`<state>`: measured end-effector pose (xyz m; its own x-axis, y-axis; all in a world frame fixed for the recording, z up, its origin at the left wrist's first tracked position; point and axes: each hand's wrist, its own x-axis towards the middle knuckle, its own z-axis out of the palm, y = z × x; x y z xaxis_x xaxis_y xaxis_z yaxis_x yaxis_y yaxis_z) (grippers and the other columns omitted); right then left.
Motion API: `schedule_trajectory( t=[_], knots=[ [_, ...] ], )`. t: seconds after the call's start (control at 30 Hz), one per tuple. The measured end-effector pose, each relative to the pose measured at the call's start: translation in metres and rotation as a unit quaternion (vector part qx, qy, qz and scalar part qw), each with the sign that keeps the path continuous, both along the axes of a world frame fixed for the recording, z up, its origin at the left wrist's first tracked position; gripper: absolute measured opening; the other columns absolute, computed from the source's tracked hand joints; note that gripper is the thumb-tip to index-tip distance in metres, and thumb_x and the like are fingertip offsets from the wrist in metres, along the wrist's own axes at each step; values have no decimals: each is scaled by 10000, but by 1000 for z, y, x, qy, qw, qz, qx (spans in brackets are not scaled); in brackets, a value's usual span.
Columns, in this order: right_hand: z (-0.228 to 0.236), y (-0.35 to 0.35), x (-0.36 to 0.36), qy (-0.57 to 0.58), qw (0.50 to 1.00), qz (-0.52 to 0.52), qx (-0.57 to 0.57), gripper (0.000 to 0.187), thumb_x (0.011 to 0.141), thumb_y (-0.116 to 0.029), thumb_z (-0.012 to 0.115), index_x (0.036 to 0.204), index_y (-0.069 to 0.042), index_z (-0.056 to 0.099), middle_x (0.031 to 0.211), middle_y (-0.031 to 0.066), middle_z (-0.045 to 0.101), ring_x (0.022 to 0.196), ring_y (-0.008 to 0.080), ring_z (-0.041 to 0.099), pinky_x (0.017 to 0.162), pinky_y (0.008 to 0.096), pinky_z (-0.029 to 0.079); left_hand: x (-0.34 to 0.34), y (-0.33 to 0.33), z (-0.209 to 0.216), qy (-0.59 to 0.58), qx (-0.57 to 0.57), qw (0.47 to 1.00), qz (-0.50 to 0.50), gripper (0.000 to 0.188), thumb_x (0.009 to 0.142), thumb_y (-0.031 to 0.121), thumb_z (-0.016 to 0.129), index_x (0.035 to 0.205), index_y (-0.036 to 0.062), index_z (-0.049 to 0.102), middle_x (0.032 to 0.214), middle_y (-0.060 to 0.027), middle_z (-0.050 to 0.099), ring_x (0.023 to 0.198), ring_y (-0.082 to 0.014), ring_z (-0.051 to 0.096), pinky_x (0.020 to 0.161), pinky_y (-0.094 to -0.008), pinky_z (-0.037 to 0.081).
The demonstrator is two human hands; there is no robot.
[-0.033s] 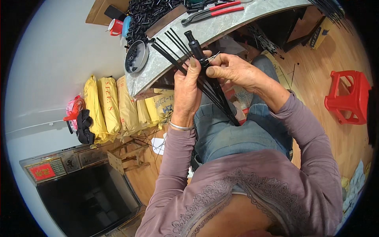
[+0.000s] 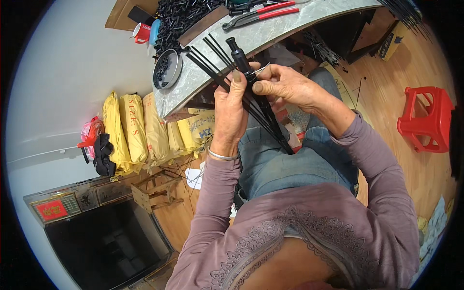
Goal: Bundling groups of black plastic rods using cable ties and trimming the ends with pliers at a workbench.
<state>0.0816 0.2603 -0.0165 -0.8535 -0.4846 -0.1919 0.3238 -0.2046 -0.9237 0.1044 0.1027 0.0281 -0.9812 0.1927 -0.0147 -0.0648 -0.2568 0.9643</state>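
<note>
Upright above my lap stands a black umbrella frame [image 2: 239, 55], its thin ribs [image 2: 208, 63] fanned out to the upper left and gathered toward my knees below. My left hand [image 2: 230, 107] is closed around the ribs and the frame, thumb pointing up beside the black tube. On the other side, my right hand [image 2: 290, 88] pinches with thumb and forefinger at the black collar. A thin silvery wire [image 2: 262, 68] sticks out by those fingertips. My fingers hide the spot where the wire meets the collar.
Red-handled pliers [image 2: 261, 16], a heap of small black parts [image 2: 188, 19] and a round metal bowl [image 2: 167, 70] lie on the grey tabletop [image 2: 212, 48]. Yellow sacks [image 2: 133, 128] line the left wall. A red plastic stool [image 2: 425, 121] stands on the floor at right.
</note>
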Motion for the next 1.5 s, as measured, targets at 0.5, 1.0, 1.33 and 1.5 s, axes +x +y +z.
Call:
schedule_trajectory(
  t=[0.5, 1.0, 1.33, 1.5],
  knots=[
    [5, 4, 2, 7, 994, 3, -111, 414, 775, -282, 785, 1068, -35, 627, 969, 30, 636, 858, 129, 616, 698, 288, 517, -2, 8, 9, -5, 3, 998, -58, 493, 1002, 406, 425, 1162, -43, 550, 1022, -128, 648, 861, -175, 632, 768, -288, 516],
    [5, -10, 5, -12, 993, -49, -105, 561, 769, -274, 794, 1206, -7, 565, 847, 0, 601, 703, 59, 529, 580, 198, 412, -15, -4, -9, 18, -8, 999, -30, 560, 980, 465, 417, 1124, -63, 536, 998, -170, 646, 848, -222, 655, 727, -342, 568],
    [2, -19, 5, -34, 986, -34, -160, 522, 757, -259, 807, 1176, -32, 593, 883, -14, 608, 726, 46, 516, 594, 197, 411, -4, 3, -5, 28, -51, 998, 37, 501, 984, 434, 459, 1091, -41, 576, 955, -117, 654, 848, -172, 633, 751, -275, 528],
    [-3, -38, 7, 103, 975, -198, -16, 363, 766, -228, 806, 981, -46, 576, 850, -25, 571, 733, 48, 514, 608, 215, 435, -5, 2, -14, 43, -29, 992, 117, 455, 974, 426, 501, 1075, -3, 612, 943, -48, 620, 857, -108, 568, 787, -246, 462]
  ],
)
